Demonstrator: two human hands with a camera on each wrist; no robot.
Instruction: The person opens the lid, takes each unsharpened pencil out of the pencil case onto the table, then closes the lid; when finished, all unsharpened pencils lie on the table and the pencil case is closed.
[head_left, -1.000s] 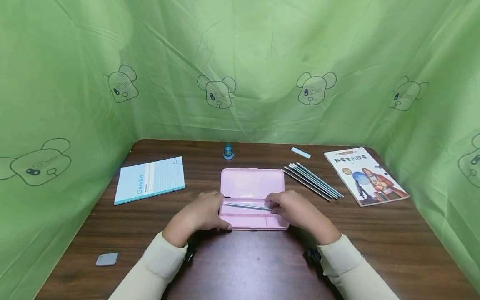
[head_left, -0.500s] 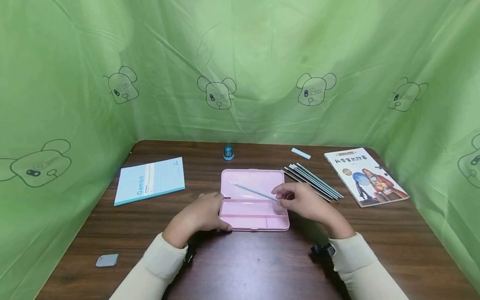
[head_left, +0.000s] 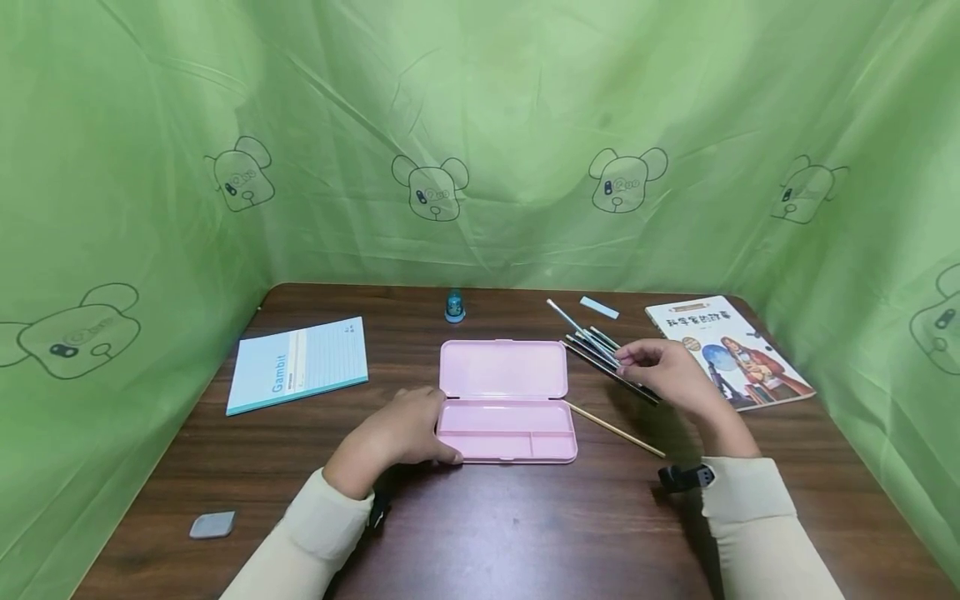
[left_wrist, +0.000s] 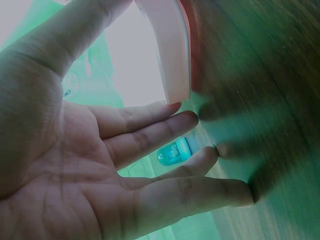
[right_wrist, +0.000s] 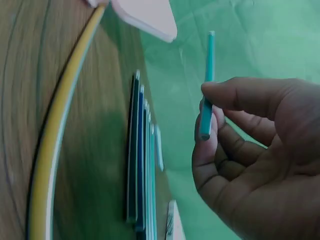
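A pink pencil case [head_left: 504,368] lies open on the table, its lid folded back and its compartments bare. My left hand [head_left: 401,425] grips the case's left end, thumb at the front edge and index fingertip at the rear corner in the left wrist view. Between thumb and fingertips, my right hand [head_left: 663,371] pinches a light blue pencil [right_wrist: 209,60]. It is held over several dark and blue-green pencils [right_wrist: 132,150] lying together to the right of the case. A thin yellow stick, like a pencil [head_left: 617,429], lies beside the case's right edge.
At the back stand a blue pencil sharpener [head_left: 454,307] and a flat light blue strip [head_left: 599,307]. A blue notebook [head_left: 298,365] lies left, a picture book [head_left: 731,350] right. A grey eraser-like piece [head_left: 212,525] is at front left. Green cloth [head_left: 480,225] encloses the table.
My right hand has lifted the light blue pencil out of the case and carried it right to the other pencils. The yellow stick has come into view. My left hand stays put.
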